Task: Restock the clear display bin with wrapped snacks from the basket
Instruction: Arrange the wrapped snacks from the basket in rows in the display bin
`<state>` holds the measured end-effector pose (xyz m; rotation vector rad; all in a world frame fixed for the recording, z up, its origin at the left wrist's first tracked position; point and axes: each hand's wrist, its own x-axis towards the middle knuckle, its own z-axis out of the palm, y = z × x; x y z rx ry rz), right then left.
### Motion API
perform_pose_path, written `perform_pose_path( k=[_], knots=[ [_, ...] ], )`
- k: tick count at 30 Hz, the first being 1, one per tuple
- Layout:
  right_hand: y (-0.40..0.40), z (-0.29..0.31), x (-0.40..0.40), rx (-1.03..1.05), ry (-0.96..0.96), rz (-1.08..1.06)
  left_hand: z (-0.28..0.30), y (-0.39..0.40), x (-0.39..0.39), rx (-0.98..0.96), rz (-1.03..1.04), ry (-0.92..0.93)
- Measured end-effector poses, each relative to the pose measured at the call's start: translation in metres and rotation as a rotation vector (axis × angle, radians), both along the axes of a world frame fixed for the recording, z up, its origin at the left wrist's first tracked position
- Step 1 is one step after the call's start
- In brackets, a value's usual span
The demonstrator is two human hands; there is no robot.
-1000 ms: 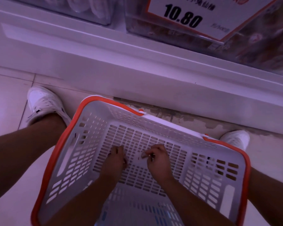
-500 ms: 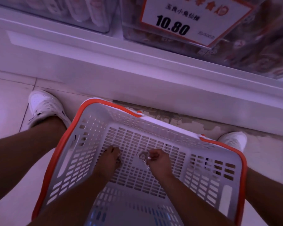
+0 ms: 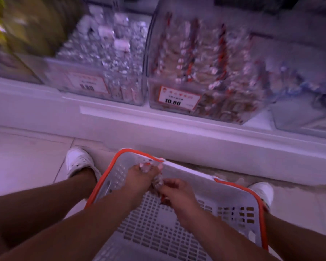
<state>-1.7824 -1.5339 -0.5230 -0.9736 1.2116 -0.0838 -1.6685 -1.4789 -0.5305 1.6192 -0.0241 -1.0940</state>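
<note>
Both hands meet above the basket (image 3: 239, 210), just inside its far rim. The left hand (image 3: 137, 178) has its fingers curled around a small bundle of wrapped snacks (image 3: 157, 182); a pale wrapper end also shows at its fingertips (image 3: 145, 167). The right hand (image 3: 177, 193) sits at 4 o'clock from the left hand, touching it, with fingers curled and pinching the same bundle from the near side. Motion blur hides how many pieces the bundle contains.

The basket is white perforated plastic with an orange rim and stands on the floor between two white shoes: one (image 3: 79, 161) at 10 o'clock from the hands, the other (image 3: 262, 191) at 3 o'clock. Bare legs flank the basket on both sides.

At 12 o'clock from the hands, a white shelf ledge (image 3: 120, 117) carries a row of clear bins. The clear display bin (image 3: 205, 72) with the orange-bordered price tag (image 3: 179, 97) reading 10.80 holds wrapped snacks stacked in rows. A neighbouring bin (image 3: 105, 59) at 11 o'clock holds silvery wrapped items.
</note>
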Motion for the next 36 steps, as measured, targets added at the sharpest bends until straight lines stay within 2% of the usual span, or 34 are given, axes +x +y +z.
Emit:
perform_pose_path(
  k=[4,8,10,14,16,19,21,23,25,28,30,33,34,36],
  knots=[
    [0.010,0.068,0.002,-0.078,-0.243,0.005,0.074,0.004,-0.005,-0.129,0.046,0.011],
    [0.012,0.132,-0.004,-0.201,-0.396,0.047,0.139,-0.001,-0.009,-0.191,0.118,-0.084],
    [0.007,0.159,-0.008,-0.247,-0.486,-0.026,0.160,-0.002,-0.007,-0.221,0.129,-0.114],
    [-0.011,0.196,-0.013,-0.143,-0.665,-0.213,0.179,-0.008,-0.001,-0.266,0.172,-0.125],
    [-0.014,0.203,-0.006,-0.271,-0.621,-0.221,0.188,-0.017,-0.004,-0.299,0.194,-0.052],
    [-0.010,0.205,0.018,-0.672,-0.365,-0.124,0.204,-0.035,-0.014,-0.397,0.251,0.104],
    [-0.008,0.207,0.034,-0.870,-0.203,-0.041,0.213,-0.044,-0.015,-0.454,0.228,0.110],
    [-0.012,0.218,0.046,-0.922,-0.188,0.018,0.223,-0.050,-0.008,-0.504,0.237,0.056],
    [-0.019,0.229,0.051,-0.869,-0.272,0.117,0.234,-0.054,0.004,-0.512,0.284,0.004],
    [-0.029,0.240,0.047,-0.866,-0.373,0.247,0.245,-0.058,0.017,-0.593,0.266,0.082],
    [-0.037,0.245,0.045,-0.916,-0.395,0.260,0.248,-0.059,0.017,-0.601,0.239,0.071],
    [-0.046,0.256,0.044,-0.904,-0.439,0.249,0.255,-0.054,0.017,-0.639,0.128,-0.051],
    [-0.051,0.261,0.045,-0.916,-0.458,0.259,0.257,-0.051,0.021,-0.637,0.069,-0.180],
    [-0.070,0.269,0.046,-1.010,-0.451,0.297,0.257,-0.047,0.039,-0.569,-0.027,-0.578]
  ],
)
